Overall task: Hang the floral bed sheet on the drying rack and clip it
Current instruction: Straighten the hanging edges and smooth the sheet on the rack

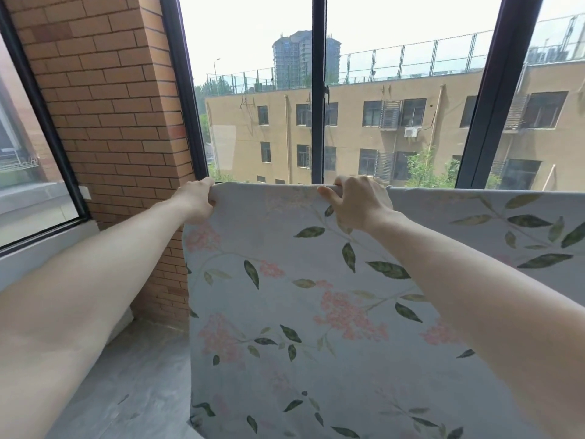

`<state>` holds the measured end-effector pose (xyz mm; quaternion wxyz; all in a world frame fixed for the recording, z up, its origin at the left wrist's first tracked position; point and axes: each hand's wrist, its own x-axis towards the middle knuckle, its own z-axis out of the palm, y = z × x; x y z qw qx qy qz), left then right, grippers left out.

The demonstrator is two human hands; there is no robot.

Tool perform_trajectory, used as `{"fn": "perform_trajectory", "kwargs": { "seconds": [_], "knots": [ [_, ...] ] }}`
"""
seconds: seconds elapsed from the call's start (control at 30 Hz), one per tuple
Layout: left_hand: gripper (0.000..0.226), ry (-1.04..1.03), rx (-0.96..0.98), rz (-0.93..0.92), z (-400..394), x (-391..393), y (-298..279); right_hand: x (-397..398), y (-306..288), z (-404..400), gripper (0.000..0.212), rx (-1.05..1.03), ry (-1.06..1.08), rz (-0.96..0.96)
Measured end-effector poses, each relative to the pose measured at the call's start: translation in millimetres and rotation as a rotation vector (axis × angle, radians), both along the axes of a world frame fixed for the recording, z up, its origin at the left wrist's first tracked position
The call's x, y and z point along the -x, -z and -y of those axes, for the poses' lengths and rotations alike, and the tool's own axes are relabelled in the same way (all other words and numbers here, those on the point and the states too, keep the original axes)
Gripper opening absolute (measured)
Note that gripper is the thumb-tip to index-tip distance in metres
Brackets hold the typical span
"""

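The floral bed sheet point(316, 296) is seen draped over a horizontal line at its top edge, hanging down in front of the window point(395, 90); whatever carries it is hidden beneath the cloth, so the rack itself cannot be made out. The fabric is pale grey-blue, printed with dark green leaves, thin pale stems and clusters of small pink blossoms. It hangs mostly flat, with a second stretch of the same cloth continuing to the right, set slightly behind the near panel. The sheet's upper left corner is gripped by the left hand point(198, 199), whose fingers are curled round the edge. The top edge nearer the middle is held by the right hand point(354, 201), its fingers folded over the top and its thumb pressed on the near face. No clips can be seen on the sheet. A brick wall point(120, 122) stands to the left, and a grey floor point(142, 375) lies below the sheet's lower left corner.
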<state>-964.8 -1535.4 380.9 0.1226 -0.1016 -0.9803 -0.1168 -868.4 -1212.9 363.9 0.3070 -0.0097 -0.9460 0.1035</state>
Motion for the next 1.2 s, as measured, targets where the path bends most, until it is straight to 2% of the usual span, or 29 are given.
{"fn": "perform_trajectory", "kwargs": {
  "seconds": [0.1,0.33,0.6,0.7,0.87,0.97,1.07,1.1,1.13,1.2],
  "knots": [
    [0.046,0.045,0.059,0.018,-9,-8,-5,-12,7,-8,0.036,-0.038,0.041,-0.011],
    [0.066,0.376,0.153,-0.112,-90,-51,-7,-56,25,-54,0.054,-0.027,0.166,-0.036],
    [0.073,0.535,0.218,-0.165,-183,-73,1,-104,19,-111,0.06,0.044,0.337,0.016],
    [0.083,0.58,0.242,-0.199,-210,-81,6,-113,18,-113,0.063,0.052,0.369,0.045],
    [0.088,0.562,0.28,-0.221,-231,-81,14,-113,17,-99,0.066,-0.023,0.265,0.094],
    [0.082,0.535,0.274,-0.21,-228,-77,17,-122,13,-132,0.064,0.052,0.35,0.105],
    [0.078,0.501,0.276,-0.204,-227,-74,19,-132,-6,-167,0.063,0.236,0.481,-0.045],
    [0.077,0.494,0.268,-0.2,-228,-74,20,-133,-9,-175,0.065,0.237,0.492,-0.083],
    [0.076,0.489,0.261,-0.199,-229,-74,20,-134,-10,-178,0.067,0.184,0.471,-0.039],
    [0.074,0.478,0.254,-0.192,-231,-74,20,-135,0,-187,0.073,0.059,0.404,0.214]
  ]
}}
